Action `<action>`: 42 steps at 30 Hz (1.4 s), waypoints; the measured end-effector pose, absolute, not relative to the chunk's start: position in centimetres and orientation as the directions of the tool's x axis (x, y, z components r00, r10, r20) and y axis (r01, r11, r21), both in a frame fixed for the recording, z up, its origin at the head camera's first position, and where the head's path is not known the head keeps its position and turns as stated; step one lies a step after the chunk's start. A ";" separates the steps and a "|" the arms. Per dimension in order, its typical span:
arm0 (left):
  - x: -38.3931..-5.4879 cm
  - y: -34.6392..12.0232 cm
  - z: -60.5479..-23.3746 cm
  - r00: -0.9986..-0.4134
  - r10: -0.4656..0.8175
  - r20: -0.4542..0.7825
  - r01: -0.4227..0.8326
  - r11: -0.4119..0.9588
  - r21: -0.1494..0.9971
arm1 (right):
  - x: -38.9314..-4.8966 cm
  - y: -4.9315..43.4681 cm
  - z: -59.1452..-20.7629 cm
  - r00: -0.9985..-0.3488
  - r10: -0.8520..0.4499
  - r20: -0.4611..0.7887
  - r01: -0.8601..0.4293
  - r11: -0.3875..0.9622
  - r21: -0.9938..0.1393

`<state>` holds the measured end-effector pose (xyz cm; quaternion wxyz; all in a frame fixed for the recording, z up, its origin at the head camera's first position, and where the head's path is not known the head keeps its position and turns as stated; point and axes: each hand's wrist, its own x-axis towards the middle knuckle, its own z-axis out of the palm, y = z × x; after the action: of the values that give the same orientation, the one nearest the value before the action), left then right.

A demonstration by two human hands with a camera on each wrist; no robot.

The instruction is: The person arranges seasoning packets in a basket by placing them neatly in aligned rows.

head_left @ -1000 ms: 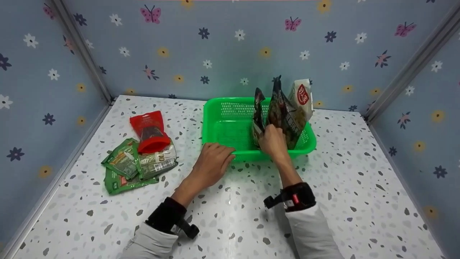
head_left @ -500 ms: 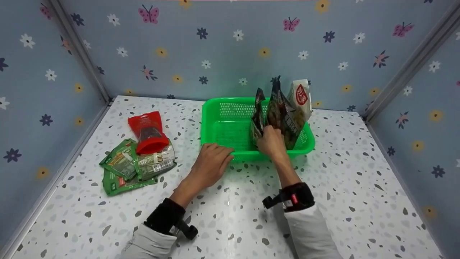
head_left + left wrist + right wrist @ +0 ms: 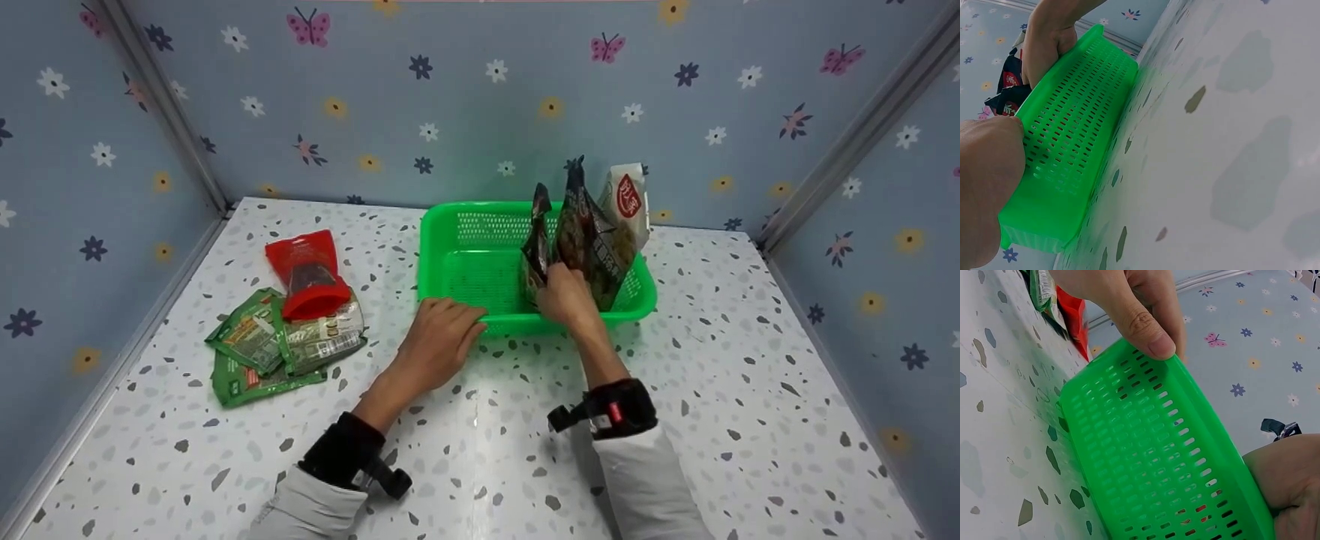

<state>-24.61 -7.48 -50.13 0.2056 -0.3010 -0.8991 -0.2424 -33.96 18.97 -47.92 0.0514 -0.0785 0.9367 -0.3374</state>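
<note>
The near rim of the green basket point(image 3: 517, 322) is gripped by the left hand point(image 3: 437, 341). Inside, the right hand point(image 3: 568, 297) is partly hidden.

Bags point(image 3: 589, 225) block the basket point(image 3: 480, 274) except its left part.

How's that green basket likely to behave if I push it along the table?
The green basket itself is probably light for its size, judging by its thin, hole-filled walls. It looks wide and low, so tipping seems unlikely. The tall packets standing toward its right end may wobble.
</note>
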 end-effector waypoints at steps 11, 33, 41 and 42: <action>-24.7 -7.5 -50.1 -0.740 0.447 0.502 0.639 0.699 0.320 | -36.0 20.0 -50.6 -0.976 -0.216 -0.005 -0.167 0.768 -0.619; -24.6 -7.4 -50.2 -0.729 0.431 0.532 0.644 0.696 0.318 | -30.4 17.1 -43.1 -0.991 -0.126 -0.034 -0.073 0.752 -0.655; -24.6 -7.4 -50.0 -0.742 0.434 0.510 0.639 0.690 0.342 | -29.8 16.8 -42.5 -0.992 -0.066 0.109 -0.115 0.829 -0.547; -24.6 -7.4 -50.1 -0.739 0.437 0.513 0.641 0.689 0.338 | -29.8 16.7 -42.6 -0.992 -0.063 0.114 -0.115 0.836 -0.537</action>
<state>-24.56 -7.43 -50.06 0.2002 -0.3004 -0.8969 -0.2555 -29.81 16.71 -42.57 -0.0457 -0.0464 0.9569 -0.2829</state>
